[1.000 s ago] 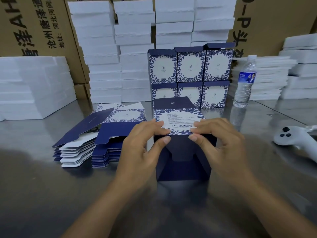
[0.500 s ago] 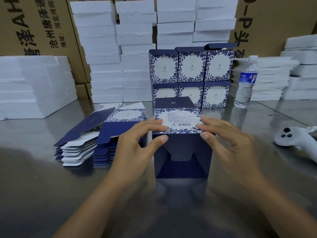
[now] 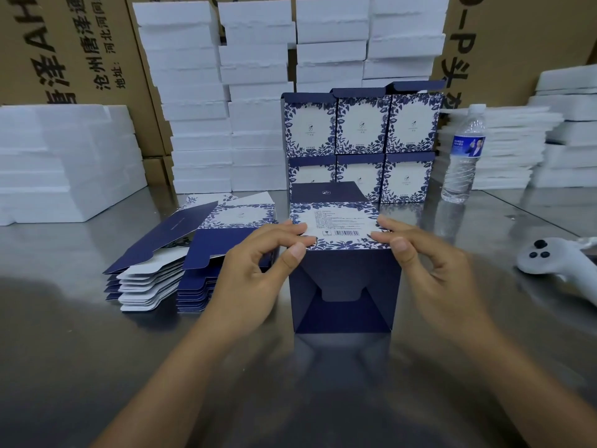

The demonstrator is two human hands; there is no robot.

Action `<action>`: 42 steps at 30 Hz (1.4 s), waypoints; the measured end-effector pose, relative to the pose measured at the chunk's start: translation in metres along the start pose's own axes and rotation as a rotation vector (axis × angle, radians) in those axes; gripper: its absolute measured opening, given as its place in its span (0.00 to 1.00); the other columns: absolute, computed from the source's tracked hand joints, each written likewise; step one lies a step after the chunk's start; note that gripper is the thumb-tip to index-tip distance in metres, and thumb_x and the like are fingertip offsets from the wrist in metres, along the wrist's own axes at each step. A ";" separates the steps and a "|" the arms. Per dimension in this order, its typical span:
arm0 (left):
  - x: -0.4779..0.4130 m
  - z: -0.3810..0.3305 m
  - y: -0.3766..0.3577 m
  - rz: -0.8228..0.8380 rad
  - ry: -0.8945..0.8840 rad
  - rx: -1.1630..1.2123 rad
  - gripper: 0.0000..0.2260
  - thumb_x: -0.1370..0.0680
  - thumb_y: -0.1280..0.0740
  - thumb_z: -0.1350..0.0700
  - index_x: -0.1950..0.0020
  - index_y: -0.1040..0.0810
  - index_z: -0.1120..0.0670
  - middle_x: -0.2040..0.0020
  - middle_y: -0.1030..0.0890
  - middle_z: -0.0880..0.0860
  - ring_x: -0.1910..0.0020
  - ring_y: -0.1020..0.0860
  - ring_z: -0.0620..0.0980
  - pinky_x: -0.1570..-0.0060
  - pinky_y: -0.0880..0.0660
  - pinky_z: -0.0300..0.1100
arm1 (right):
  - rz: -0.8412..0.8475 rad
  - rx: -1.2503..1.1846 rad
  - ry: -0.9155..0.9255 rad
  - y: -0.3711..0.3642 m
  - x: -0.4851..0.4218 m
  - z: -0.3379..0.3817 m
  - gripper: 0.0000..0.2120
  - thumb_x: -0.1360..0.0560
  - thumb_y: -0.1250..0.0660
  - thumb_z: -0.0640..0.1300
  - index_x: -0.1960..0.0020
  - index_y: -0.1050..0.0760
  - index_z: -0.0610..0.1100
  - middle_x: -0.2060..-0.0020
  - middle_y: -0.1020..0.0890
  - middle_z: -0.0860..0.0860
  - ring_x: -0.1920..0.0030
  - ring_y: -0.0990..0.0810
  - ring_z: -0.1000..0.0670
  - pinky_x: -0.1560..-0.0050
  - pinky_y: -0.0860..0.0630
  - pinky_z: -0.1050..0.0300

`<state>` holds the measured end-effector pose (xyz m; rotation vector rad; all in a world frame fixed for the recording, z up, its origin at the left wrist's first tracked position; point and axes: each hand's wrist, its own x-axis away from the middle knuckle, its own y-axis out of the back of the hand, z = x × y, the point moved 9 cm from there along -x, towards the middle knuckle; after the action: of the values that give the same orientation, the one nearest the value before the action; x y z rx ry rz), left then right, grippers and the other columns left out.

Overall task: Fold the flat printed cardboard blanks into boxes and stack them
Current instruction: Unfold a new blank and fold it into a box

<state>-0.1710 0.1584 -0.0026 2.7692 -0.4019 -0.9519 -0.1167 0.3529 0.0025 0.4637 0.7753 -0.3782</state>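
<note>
**A:** Where's the box (image 3: 342, 286) sitting rn?

**B:** It's standing on the table (image 3: 97, 350), right in front of us. The barcode panel is facing up and the dark blue end w/ the tucked flaps is facing us. A blue flap is sticking out off the far edge.

**A:** And what are our hands doing?

**B:** We're gripping it at both near top corners. The left hand (image 3: 255, 273) is pinching the left corner, w/ fingers lying on the barcode panel and thumb pressing on the blue end just under the edge. The right hand (image 3: 429, 270) is mirroring that on the right corner. Both are clamped on the box.

**A:** Blanks?

**B:** The blanks (image 3: 193, 270) are lying just left of the box in two fanned piles, top sheets lifting a bit. Our left hand is overlapping them in view, so we can't tell if it's touching them.

**A:** Finished ones?

**B:** The stack (image 3: 361, 124) is standing right behind the box. We're seeing six, in two rows of three, and the box is hiding part of the bottom row.

**A:** Anything else?

**B:** A bottle (image 3: 463, 156) is standing behind and right of the box, beside the stack. A white controller (image 3: 555, 263) is lying well right of the box. Foam (image 3: 200, 108) is piling up behind the stack and out to both sides, w/ cartons (image 3: 80, 43) standing at the very back.
</note>
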 end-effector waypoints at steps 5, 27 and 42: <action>0.000 0.000 0.001 -0.018 -0.002 0.006 0.08 0.28 0.36 0.50 0.53 0.19 0.47 0.46 0.19 0.42 0.39 0.26 0.35 0.37 0.29 0.40 | -0.013 -0.037 -0.010 -0.001 0.000 -0.001 0.08 0.24 0.39 0.48 0.52 0.22 0.57 0.46 0.20 0.60 0.42 0.23 0.61 0.41 0.30 0.66; 0.008 0.016 -0.020 -0.005 0.050 -0.059 0.30 0.29 0.36 0.39 0.32 0.48 0.27 0.35 0.45 0.19 0.36 0.47 0.18 0.47 0.45 0.13 | 0.075 0.203 0.039 -0.021 0.009 0.000 0.24 0.34 0.29 0.54 0.44 0.36 0.63 0.36 0.36 0.66 0.33 0.39 0.69 0.37 0.45 0.78; 0.011 0.024 -0.014 -0.048 0.145 0.018 0.32 0.32 0.38 0.34 0.28 0.43 0.32 0.40 0.39 0.17 0.36 0.43 0.19 0.40 0.41 0.19 | 0.046 -0.190 -0.199 -0.020 0.009 -0.012 0.19 0.29 0.32 0.58 0.39 0.28 0.59 0.35 0.26 0.61 0.34 0.30 0.62 0.32 0.31 0.53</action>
<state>-0.1754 0.1663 -0.0310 2.8537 -0.3237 -0.7544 -0.1276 0.3410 -0.0169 0.2603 0.5994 -0.2990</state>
